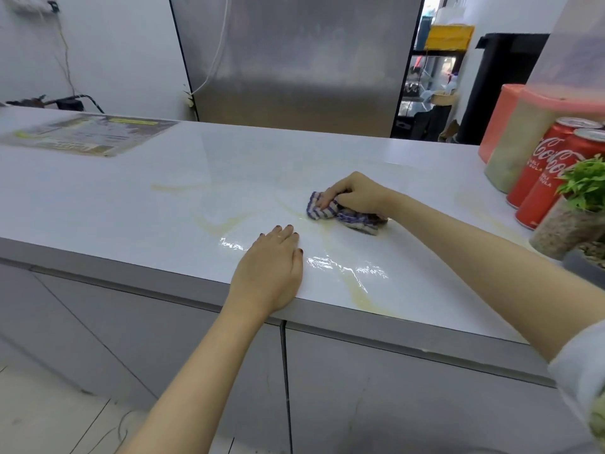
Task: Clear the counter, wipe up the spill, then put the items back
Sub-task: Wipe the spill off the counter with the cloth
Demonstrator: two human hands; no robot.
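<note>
The right hand (355,194) grips a cloth (348,217) on the yellow spill (216,226) mid-tabletop (98,198); the left hand (271,267) lies flat at 6 o'clock. At 3 o'clock stand a tub (510,155) of pale grains, two cola cans (537,188) and a gravel-filled pot (563,231)

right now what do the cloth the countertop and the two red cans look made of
The cloth looks like woven fabric: blue-and-white stripes, crumpled folds. The countertop is glossy white, perhaps stone or laminate; it reflects light. The red cans are probably aluminium: silvery rims.
</note>
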